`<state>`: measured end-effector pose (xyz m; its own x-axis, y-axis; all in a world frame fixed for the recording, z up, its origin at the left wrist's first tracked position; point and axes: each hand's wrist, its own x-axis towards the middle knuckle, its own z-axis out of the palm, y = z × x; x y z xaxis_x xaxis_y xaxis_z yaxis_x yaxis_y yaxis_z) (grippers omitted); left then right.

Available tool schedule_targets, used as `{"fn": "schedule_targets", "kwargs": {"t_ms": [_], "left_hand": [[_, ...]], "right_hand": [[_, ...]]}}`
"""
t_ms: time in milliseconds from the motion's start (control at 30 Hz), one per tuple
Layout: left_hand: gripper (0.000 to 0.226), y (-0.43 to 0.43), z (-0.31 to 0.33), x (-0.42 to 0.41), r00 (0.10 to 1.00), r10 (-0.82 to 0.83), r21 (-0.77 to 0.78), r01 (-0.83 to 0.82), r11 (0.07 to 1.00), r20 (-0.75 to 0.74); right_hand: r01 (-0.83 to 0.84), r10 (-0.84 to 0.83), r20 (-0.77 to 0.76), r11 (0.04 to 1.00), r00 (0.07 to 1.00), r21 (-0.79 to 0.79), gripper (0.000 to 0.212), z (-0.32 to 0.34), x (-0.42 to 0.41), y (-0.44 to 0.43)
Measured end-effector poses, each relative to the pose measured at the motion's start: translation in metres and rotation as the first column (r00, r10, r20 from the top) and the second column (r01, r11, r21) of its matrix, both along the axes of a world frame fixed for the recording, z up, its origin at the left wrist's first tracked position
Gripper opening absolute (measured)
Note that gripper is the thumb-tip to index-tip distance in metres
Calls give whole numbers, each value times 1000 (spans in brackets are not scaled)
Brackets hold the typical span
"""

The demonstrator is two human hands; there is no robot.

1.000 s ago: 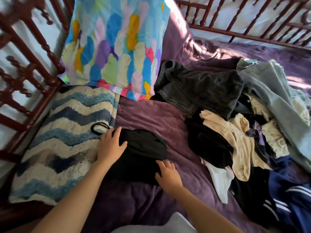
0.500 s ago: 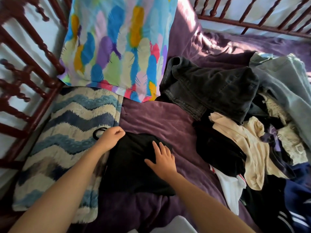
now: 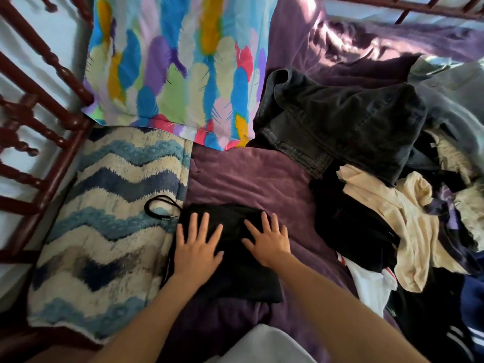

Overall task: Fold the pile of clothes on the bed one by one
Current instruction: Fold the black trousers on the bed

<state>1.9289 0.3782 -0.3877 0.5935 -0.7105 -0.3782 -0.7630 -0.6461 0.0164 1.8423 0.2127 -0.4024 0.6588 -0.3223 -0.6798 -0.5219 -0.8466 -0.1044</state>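
A folded black garment (image 3: 235,279) lies on the purple bedspread (image 3: 248,179) in front of me. My left hand (image 3: 196,247) presses flat on its left half, fingers spread and straight. My right hand (image 3: 269,239) lies flat on its upper right part, fingers also straight. To the right is the pile of clothes (image 3: 379,205): dark jeans (image 3: 340,119) on top at the back, a cream garment (image 3: 408,226), black pieces, a white item (image 3: 369,286) and a navy striped one (image 3: 471,310).
A blue and cream zigzag blanket (image 3: 104,218) lies folded at the left, with a black hair tie (image 3: 159,208) on its edge. A colourful feather-print pillow (image 3: 178,69) stands behind it. Dark red wooden rails (image 3: 39,113) fence the bed's left side and back.
Both hands shifted onto the top of the black garment and flattened out; earlier the left hand was at its upper left corner. The garment now lies as a neater rectangle.
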Motion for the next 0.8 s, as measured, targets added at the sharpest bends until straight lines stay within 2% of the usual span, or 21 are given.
{"fn": "schedule_targets", "kwargs": {"t_ms": [100,167,233,267,300,367,400,433,467,533,600,633,700,800], "left_hand": [[74,8,1,17,991,134,116,-131,984,-15],[70,8,1,24,984,178,152,-174,973,-11],[68,7,3,25,975,218,146,-211,966,-37],[68,8,4,23,972,230,121,-223,967,-48],[68,8,5,21,976,216,63,-215,974,-5],[62,13,4,11,984,156,-154,-142,978,85],[59,17,6,1,988,93,-257,-59,965,124],[59,23,8,-13,992,-6,-286,42,957,128],[61,31,5,-26,978,-133,-303,176,936,160],[76,50,-4,-42,945,-293,-243,322,915,147],[99,64,-13,-40,951,-303,-127,309,943,67],[102,68,-17,-38,961,-270,-106,275,956,55],[96,67,-16,-32,971,-226,-92,232,968,75],[93,57,-7,-26,978,-202,-103,207,973,51]], "right_hand": [[8,-15,-151,999,988,-44,58,6,10,-12],[185,-186,-125,982,974,-21,56,14,9,-11],[356,-356,-7,934,935,35,52,15,-2,-4],[341,-340,118,940,933,15,51,16,-13,-1],[260,-241,271,965,932,-36,51,15,-27,1],[29,-30,377,1000,926,7,54,14,-58,10],[-119,120,381,993,917,-25,58,8,-75,19],[-251,260,357,965,897,-72,65,2,-91,29],[-313,318,311,947,896,-67,76,0,-101,36],[-291,286,141,957,948,10,102,-7,-105,46],[-228,227,138,974,964,-3,115,-5,-95,51],[-200,198,149,980,969,-2,110,-2,-90,50],[-173,164,138,984,977,53,83,5,-81,47],[-101,103,197,995,975,-20,57,9,-75,33]]}}
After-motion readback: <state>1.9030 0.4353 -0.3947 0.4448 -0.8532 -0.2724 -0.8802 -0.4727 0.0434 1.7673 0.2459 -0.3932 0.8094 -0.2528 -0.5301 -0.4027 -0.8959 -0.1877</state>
